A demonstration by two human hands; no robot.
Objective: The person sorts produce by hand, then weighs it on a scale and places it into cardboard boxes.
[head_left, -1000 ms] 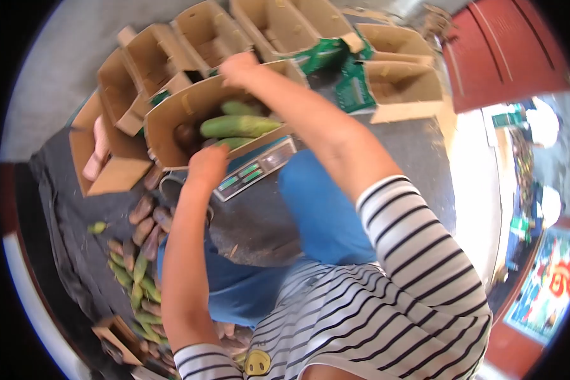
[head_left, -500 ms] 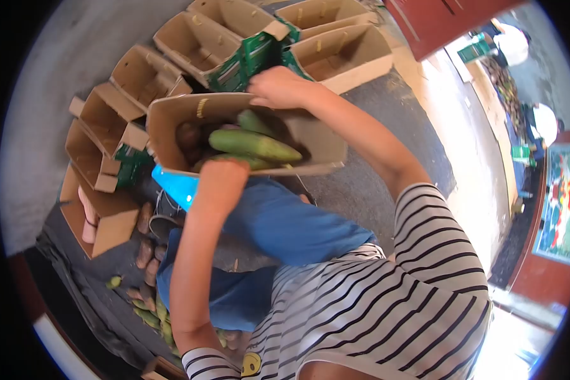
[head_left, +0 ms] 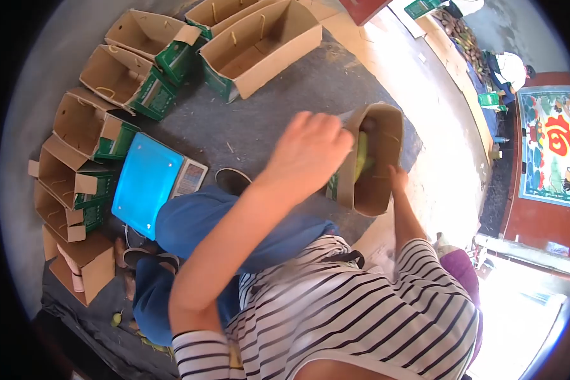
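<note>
An open cardboard box is held up to the right of my knees, tilted so its inside shows. Inside it are a long green-yellow vegetable and some brownish produce, partly in shadow. My left hand has its fingers curled at the box's left rim, slightly blurred. On the opposite rim, my right hand grips the cardboard. A digital scale with a bright blue platform lies on the floor left of my knees, its keypad side toward my foot.
Several open boxes line the wall in an arc; one corner box has a pink roll in it. Loose produce lies lower left. A person works by a produce heap at far right. Someone in purple is close behind.
The box has moved from above the scale to my right and turned, with both hands. The scale's blue platform is now uncovered, and my view has shifted.
</note>
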